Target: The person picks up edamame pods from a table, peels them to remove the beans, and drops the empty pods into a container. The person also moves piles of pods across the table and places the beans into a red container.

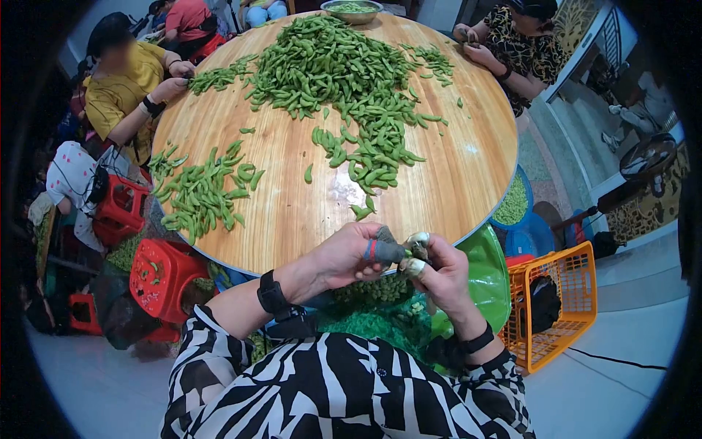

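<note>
Both my hands meet just past the near edge of the round wooden table. My left hand is closed, with a grey cover banded in red and blue on a finger. Fingers bent, my right hand wears pale covers on its fingertips. Between them is a small green pod, mostly hidden by the fingers. A large heap of green pods lies on the table and trails toward my hands. A smaller pile of pods is at the table's left.
A metal bowl stands at the far edge. People sit at the far left and far right. Red stools are at the left. An orange basket, a green tub and a blue basin of beans are at the right.
</note>
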Demonstrator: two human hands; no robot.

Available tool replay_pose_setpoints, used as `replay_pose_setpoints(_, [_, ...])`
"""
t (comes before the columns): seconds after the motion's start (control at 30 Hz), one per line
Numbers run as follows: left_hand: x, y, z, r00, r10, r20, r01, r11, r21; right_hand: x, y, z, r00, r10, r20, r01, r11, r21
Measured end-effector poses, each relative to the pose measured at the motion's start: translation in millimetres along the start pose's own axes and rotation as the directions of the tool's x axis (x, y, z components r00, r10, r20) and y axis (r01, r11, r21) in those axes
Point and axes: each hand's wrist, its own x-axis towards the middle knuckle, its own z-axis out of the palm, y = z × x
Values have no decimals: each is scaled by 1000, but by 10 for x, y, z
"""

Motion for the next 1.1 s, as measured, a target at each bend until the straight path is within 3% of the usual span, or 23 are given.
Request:
replay_pose_setpoints(0.13, [9, -57, -46, 999, -26, 30, 29, 996, -87, 29, 27, 10, 999, -38, 33, 39, 998, -51])
replay_pose_setpoints(0.2, [11, -72, -52, 998, -27, 52, 34, 991, -130, 31, 28, 22, 991, -126, 36, 131, 961, -244])
replay_pose_setpoints(0.23, [8, -64, -34, 998, -27, 50, 34, 991, -131, 33, 44, 28, 991, -125, 37, 130, 961, -242])
replay_pose_setpoints(0.33, [-15, -34, 56, 999, 15, -38, -15, 1000, -9, 18, 88, 42, 973, -228, 39, 228, 915, -333])
replay_pose_setpoints(0.4, [-37, -47, 87, 989, 87, -123, -60, 976, 207, 7, 76, 55, 958, -288, 13, 271, 884, -380])
replay_pose_setpoints(0.5, [-96, -65, 114, 987, -1, -161, 24, 989, 144, -20, -30, 44, 977, -211, 26, 199, 865, -460])
replay_pose_setpoints(0.63, [-193, -72, 178, 986, -21, -167, 48, 986, 157, -53, -1, 0, 968, -236, 91, 246, 801, -546])
replay_pose_setpoints(0.7, [-205, -105, 170, 986, 13, -166, 25, 973, 229, -48, 41, -8, 944, -302, 132, 322, 757, -569])
replay_pose_setpoints(0.83, [-265, -92, 97, 992, -2, -128, 44, 944, 326, -69, -21, 3, 955, -267, 131, 294, 784, -546])
replay_pose_setpoints(0.9, [-348, -63, 67, 945, 326, 10, -215, 600, 770, -75, 19, -37, 970, -212, 119, 243, 805, -541])
replay_pose_setpoints(0.93, [-394, -4, -2, 945, 328, 12, -217, 599, 771, -85, 44, -53, 969, -214, 120, 245, 804, -542])
replay_pose_setpoints(0.97, [-440, 94, -101, 893, 443, 78, -211, 258, 943, -109, 76, -72, 960, -192, 205, 276, 781, -560])
replay_pose_setpoints(1.0, [-466, 192, -191, 834, 519, 188, -149, -117, 982, -138, 106, -96, 944, -167, 285, 308, 757, -576])
replay_pose_setpoints(1.03, [-455, 265, -299, 832, 518, 198, -158, -121, 980, -166, 129, -137, 939, -126, 321, 315, 691, -650])
replay_pose_setpoints(1.1, [-378, 345, -484, 756, 603, 254, 51, -442, 896, -190, 162, -183, 945, -65, 321, 276, 686, -674])
